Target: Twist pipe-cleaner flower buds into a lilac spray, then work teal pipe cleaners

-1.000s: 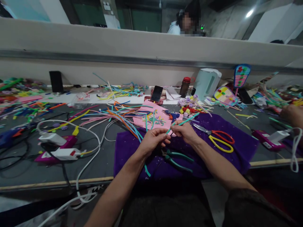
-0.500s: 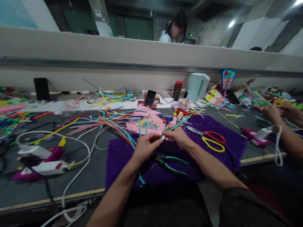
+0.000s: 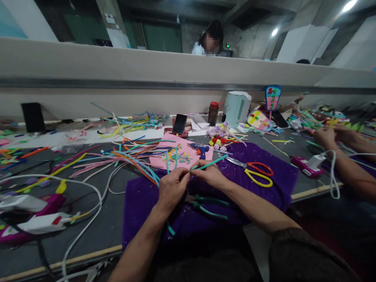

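Note:
My left hand (image 3: pixel 174 187) pinches green pipe cleaner with thumb and fingers closed. Green ends stick out above and below this hand. Close beside it, my right hand (image 3: pixel 212 175) grips the same green pipe cleaner (image 3: pixel 219 160), whose free end points up and right. The fingertips of both hands nearly meet, hiding the spot between them. Under my hands lies a purple cloth (image 3: pixel 138 211). On it rest green-handled pliers (image 3: pixel 210 208), just below my hands, and scissors (image 3: pixel 259 174) with one red and one yellow handle, to the right.
A pink sheet (image 3: pixel 157 157) with small cut pieces and a blue glue gun (image 3: pixel 202 152) lies beyond my hands. Loose pipe cleaners (image 3: pixel 129 156) spread left, near power strips (image 3: pixel 54 203) and white cables. A kettle (image 3: pixel 236 109) stands behind. At right, a co-worker's hands (image 3: pixel 326 137) work.
The view has turned slightly right, so the scene sits further left. My fingertips have come closer together around the green pipe cleaner. The pliers and scissors lie where they were.

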